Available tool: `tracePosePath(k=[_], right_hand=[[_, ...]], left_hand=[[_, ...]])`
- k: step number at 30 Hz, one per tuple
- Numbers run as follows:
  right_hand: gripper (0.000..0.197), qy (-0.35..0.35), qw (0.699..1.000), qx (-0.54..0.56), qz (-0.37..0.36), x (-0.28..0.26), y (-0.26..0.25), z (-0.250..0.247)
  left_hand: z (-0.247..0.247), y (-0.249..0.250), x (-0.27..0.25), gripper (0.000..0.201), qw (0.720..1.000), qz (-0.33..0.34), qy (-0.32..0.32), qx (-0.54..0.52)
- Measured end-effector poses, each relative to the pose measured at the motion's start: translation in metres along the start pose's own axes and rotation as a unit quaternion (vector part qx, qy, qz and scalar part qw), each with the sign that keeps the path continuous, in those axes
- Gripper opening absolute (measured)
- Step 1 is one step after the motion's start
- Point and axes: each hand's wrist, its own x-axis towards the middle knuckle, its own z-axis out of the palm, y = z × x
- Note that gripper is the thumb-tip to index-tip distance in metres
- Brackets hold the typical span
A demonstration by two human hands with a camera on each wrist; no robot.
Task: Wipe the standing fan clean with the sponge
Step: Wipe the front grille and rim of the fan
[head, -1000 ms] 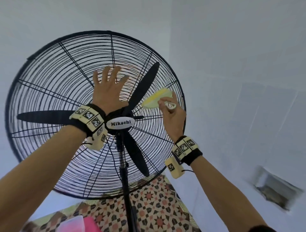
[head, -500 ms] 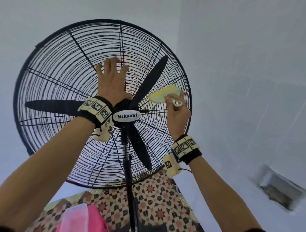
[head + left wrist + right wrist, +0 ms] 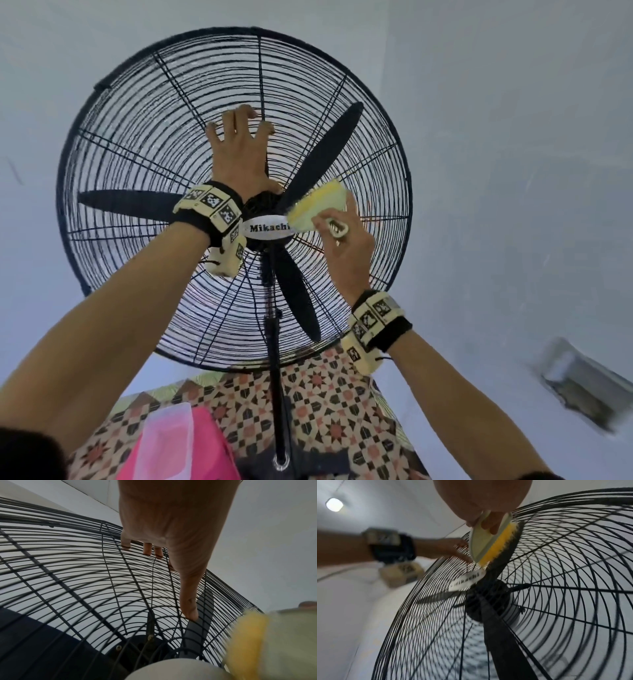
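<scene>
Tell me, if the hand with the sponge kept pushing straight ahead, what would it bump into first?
The wire grille. The right hand already holds the sponge against it, beside the badge. A blade sits just behind the wires, but the grille would probably stop the hand first.

Pale, plain walls (image 3: 513, 102) fill most of the head view, two of them meeting in a corner seam that runs up toward 1 o'clock. Low on the wall at 4 o'clock sits a recessed opening (image 3: 582, 383), blurred, its inside grey and dirty. At 6 o'clock the floor (image 3: 325, 404) is tiled in a geometric star pattern of red, black and cream. A pink plastic container (image 3: 205, 452) with a translucent lid (image 3: 164, 442) lies at 7 o'clock. In the right wrist view a round ceiling lamp (image 3: 334, 504) glows at 10 o'clock.
</scene>
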Motion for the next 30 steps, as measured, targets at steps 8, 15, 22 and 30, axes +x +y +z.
tracePosePath(k=[8, 15, 22, 30], right_hand=[[0.014, -0.041, 0.998, -0.037, -0.043, 0.002, 0.002, -0.012], [0.015, 0.073, 0.996, -0.041, -0.034, 0.014, 0.009, -0.011], [0.016, 0.068, 0.993, -0.08, -0.052, 0.022, 0.018, -0.019], [0.021, -0.055, 0.992, -0.083, -0.081, 0.003, 0.004, -0.008]], left_hand=[[0.002, 0.0, -0.001, 0.108, 1.0, 0.002, 0.013, 0.003], [0.0, 0.003, 0.002, 0.11, 1.0, -0.005, -0.006, 0.008], [0.001, -0.003, 0.001, 0.11, 1.0, 0.001, -0.001, 0.005], [0.005, 0.0, 0.0, 0.109, 1.0, 0.006, 0.017, -0.003]])
